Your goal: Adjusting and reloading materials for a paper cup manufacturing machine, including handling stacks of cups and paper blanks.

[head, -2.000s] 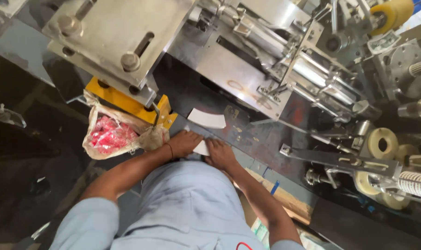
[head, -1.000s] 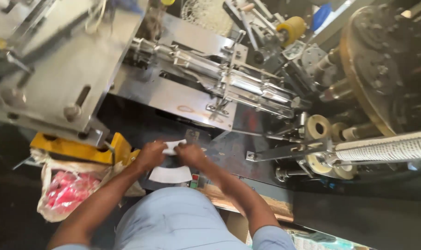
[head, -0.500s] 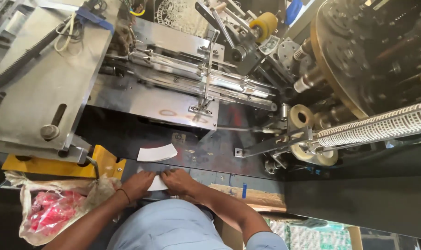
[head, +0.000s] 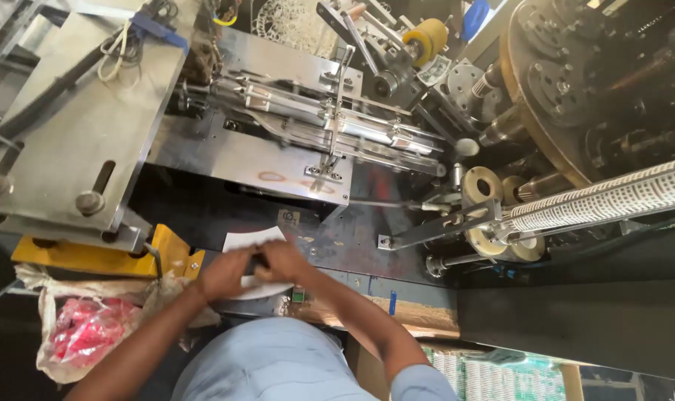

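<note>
— What has changed since half a second ago?

— Both hands have come up over the white paper sheets (head: 252, 241), which earlier lay clear ahead of them; they lie on the dark machine bed.

— And the grip?

— The left hand (head: 224, 273) and right hand (head: 281, 261) meet, fingers curled on the sheets' near edge.

— Around them?

— A yellow bracket (head: 170, 251) just left, a bag of pink pieces (head: 88, 330) below it, the steel feed plate (head: 248, 160) beyond, brass rollers (head: 482, 186) to the right.
</note>
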